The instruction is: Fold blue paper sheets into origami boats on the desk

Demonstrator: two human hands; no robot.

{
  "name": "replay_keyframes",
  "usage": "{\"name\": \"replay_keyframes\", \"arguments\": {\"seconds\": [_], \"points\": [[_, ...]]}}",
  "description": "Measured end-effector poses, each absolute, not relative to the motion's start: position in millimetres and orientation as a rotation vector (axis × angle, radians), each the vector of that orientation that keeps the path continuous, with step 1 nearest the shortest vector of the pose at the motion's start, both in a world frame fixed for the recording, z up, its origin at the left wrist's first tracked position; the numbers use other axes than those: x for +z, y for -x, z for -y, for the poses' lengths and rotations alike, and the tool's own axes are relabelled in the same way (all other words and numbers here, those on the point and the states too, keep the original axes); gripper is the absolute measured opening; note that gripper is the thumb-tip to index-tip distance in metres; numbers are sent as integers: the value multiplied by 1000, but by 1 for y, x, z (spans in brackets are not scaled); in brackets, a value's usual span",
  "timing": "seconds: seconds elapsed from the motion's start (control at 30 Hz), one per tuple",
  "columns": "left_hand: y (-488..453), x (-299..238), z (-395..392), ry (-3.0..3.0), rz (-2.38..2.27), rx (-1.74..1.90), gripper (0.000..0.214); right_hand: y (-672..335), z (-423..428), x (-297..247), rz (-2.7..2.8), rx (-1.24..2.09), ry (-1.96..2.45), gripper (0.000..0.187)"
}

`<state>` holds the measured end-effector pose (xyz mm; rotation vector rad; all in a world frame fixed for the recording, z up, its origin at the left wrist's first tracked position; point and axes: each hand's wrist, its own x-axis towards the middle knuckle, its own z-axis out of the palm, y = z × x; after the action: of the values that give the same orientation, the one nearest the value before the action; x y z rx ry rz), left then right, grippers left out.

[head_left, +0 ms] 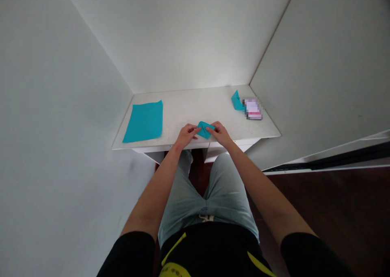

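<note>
A folded piece of turquoise paper (204, 130) lies at the front of the white desk (195, 102), pinched from both sides. My left hand (186, 135) holds its left corner between thumb and fingers. My right hand (219, 133) grips the right side the same way. A flat unfolded sheet of the same turquoise paper (143, 122) rests at the desk's left end. Far right, a small folded turquoise paper piece (237, 100) sits next to a blurred pink-and-white packet (252, 109).
White walls (183, 37) close in the desk on three sides. A dark wooden floor (323, 212) shows at the lower right, and my knees in pale grey trousers (213, 187) lie below the desk's front edge.
</note>
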<state>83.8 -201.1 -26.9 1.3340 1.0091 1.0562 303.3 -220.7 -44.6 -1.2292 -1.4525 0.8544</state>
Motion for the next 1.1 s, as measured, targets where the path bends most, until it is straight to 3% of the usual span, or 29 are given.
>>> {"name": "replay_keyframes", "arguments": {"seconds": [0.23,0.67,1.1], "points": [[-85,-24,201,-1405,-1020,879,46,-298,222,-44,1473,1031,1222,56],[-90,-27,202,-1344,-1087,1020,41,-297,217,-38,1402,967,1267,47],[-90,-29,200,-1255,-1072,1068,51,-299,213,-41,1282,906,1281,54]]}}
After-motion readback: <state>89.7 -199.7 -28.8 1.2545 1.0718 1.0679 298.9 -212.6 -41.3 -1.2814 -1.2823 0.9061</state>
